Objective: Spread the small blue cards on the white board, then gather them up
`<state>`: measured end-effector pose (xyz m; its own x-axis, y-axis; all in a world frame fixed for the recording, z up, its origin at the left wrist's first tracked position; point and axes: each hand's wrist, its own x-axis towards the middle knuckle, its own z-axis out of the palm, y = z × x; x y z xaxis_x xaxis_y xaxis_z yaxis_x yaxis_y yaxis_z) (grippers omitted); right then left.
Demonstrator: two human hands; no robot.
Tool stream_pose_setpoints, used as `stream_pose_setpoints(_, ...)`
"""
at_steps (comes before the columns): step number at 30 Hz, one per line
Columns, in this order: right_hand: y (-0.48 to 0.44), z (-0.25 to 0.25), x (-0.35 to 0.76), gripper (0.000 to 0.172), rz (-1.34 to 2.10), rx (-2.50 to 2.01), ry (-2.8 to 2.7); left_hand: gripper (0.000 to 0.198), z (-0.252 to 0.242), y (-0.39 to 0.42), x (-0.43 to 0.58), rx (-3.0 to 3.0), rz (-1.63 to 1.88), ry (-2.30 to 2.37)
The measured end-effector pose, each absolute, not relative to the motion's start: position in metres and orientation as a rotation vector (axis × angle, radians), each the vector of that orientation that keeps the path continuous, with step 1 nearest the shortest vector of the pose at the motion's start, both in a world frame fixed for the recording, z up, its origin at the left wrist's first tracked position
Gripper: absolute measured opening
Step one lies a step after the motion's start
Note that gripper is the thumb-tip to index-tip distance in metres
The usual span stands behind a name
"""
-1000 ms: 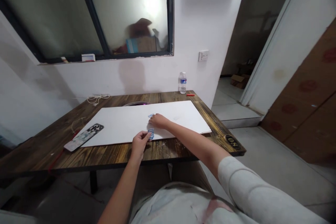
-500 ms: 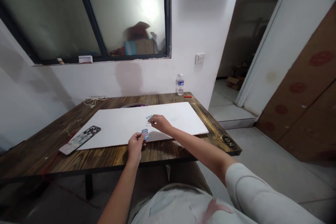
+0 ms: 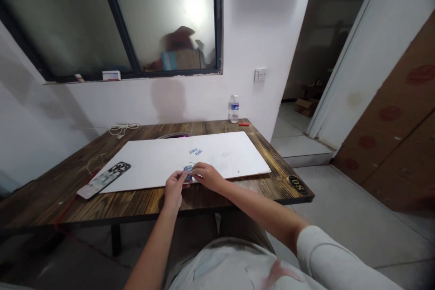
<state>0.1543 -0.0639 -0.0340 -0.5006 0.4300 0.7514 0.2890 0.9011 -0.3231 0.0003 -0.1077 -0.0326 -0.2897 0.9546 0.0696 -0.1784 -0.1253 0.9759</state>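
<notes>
My left hand (image 3: 174,188) is closed, with thumb and fingers pinching a small blue-and-white patterned sheet or stack (image 3: 187,169) over the board's near edge. My right hand (image 3: 210,176) meets it from the right, its fingertips closed at the right side of the same piece. Whether those fingertips also hold a separate bit is hidden. Farther up on the white board (image 3: 149,158) lie small blue-and-white printed pieces (image 3: 193,151), one slightly apart at the right (image 3: 199,152). A thin dark sliver (image 3: 192,161) shows just beyond my right fingers.
A phone (image 3: 107,179) lies across the board's left edge. The dark wooden table (image 3: 268,186) carries a water bottle (image 3: 234,109) and a red pen-like object (image 3: 244,124) at the back right. A white cable (image 3: 124,129) is coiled at the back left.
My right hand has drawn back toward me, from beside the printed pieces on the board to the piece in my left hand. Another printed piece now shows where it was.
</notes>
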Motion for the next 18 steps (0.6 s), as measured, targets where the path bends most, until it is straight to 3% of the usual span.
stream_pose_setpoints(13, -0.070, -0.017, 0.166, 0.015, 0.272, -0.316, -2.256, 0.050, -0.031, -0.105, 0.001, 1.001, 1.596, 1.211)
stream_pose_setpoints(18, -0.042, -0.009, 0.172, 0.015, 0.286, -0.448, -2.191, 0.049, -0.035, -0.104, 0.001, 0.972, 1.641, 1.214)
